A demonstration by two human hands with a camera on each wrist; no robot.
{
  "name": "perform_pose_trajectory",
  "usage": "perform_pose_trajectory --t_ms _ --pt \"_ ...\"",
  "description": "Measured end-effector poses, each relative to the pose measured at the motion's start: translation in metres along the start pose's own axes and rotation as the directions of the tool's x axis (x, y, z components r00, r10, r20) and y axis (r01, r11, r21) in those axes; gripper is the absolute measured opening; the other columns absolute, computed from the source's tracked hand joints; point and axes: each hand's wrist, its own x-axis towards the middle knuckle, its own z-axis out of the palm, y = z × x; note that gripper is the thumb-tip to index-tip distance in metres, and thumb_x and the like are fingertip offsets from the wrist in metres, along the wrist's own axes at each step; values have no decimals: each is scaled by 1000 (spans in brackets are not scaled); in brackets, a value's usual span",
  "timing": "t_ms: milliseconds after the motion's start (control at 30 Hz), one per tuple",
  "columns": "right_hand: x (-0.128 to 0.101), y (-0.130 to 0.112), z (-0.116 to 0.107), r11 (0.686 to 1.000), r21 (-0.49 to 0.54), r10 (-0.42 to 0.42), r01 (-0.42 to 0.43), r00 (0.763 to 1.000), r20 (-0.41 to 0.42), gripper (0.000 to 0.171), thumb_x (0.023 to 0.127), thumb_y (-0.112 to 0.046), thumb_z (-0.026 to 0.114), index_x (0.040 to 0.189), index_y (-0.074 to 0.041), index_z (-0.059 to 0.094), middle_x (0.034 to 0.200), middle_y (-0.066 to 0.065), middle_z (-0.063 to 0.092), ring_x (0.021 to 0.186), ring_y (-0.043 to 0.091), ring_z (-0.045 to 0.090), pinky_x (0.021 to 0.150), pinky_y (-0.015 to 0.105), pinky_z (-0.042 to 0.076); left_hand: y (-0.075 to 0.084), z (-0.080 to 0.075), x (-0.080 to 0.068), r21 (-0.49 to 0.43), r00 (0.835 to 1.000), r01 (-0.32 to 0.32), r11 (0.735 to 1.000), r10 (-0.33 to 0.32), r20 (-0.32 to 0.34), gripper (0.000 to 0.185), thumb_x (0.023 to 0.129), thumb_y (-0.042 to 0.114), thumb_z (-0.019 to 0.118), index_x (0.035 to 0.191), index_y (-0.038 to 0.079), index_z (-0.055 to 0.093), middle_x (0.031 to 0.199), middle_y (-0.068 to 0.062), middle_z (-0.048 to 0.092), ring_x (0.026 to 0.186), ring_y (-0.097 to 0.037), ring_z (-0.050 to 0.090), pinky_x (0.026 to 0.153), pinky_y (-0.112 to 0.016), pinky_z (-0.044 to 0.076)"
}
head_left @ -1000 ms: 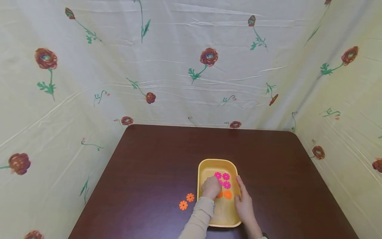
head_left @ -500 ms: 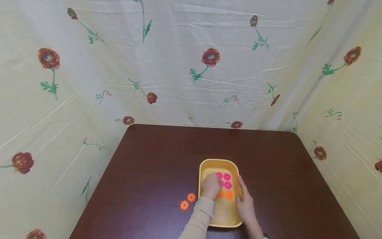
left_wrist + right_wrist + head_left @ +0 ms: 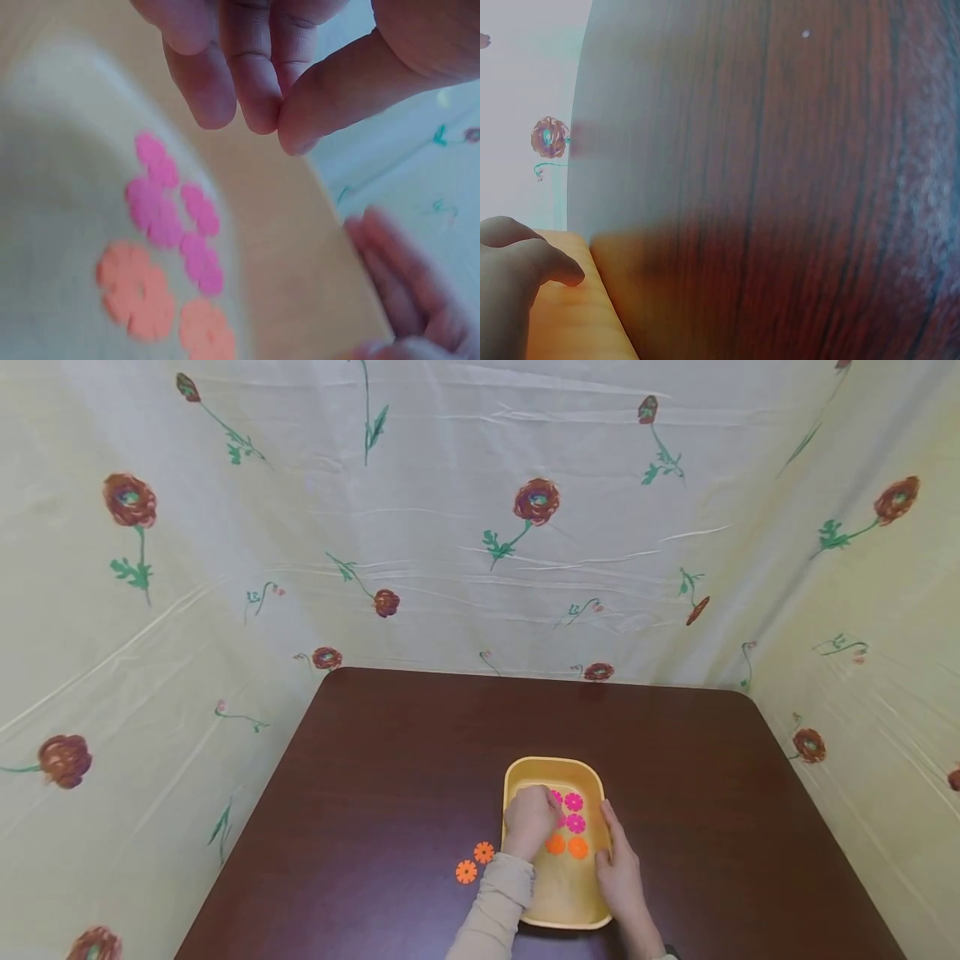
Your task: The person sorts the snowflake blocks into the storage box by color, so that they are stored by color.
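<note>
Over the yellow tray (image 3: 517, 777) on the desk (image 3: 390, 760), my left hand (image 3: 529, 822) hovers above the pink flower discs (image 3: 574, 812), fingers (image 3: 255, 90) and thumb pinched together on nothing I can see, so I judge I'm mid-pick and must next lower onto one disc. My right hand (image 3: 618, 868) rests straight-fingered against the tray's right rim. Only the head view shows two orange discs (image 3: 475, 862) lying outside on the desk; the left wrist view alone shows the empty pinch.

Table (image 3: 420, 752): dark wood grain, smooth, slight sheen. Tray (image 3: 551, 768): yellow plastic, matt. Flower discs (image 3: 573, 802): flat pink and orange plastic. Backdrop (image 3: 450, 543): creased printed cloth.
</note>
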Motion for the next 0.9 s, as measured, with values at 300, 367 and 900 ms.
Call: perform_pose_trajectory --t_ms 300,367,900 --pt "0 -1 -1 1000 10 24 -25 999 26 65 80 16 43 140 -9 36 146 7 33 132 28 31 104 35 22 -12 -27 6 -54 994 35 998 -40 -103 12 74 15 69 65 21 64 62 4 60 55 -17 57 46 -33 41" --pt "0 -1 0 999 16 31 -31 999 34 65 80 17 42 140 -9 35 146 8 32 132 29 30 103 40 23 -16 -32 6 -75 992 58 995 -66 -105 11 76 17 70 67 20 64 62 4 59 53 -16 55 45 -32 39" --pt "0 2 1 1000 4 31 -31 999 31 66 81 16 41 141 -11 34 146 7 32 132 29 30 103 44 24 -72 -37 -10 -27 982 123 992 -126 -138 10 77 17 70 72 17 61 67 -1 62 59 -23 59 48 -37 42"
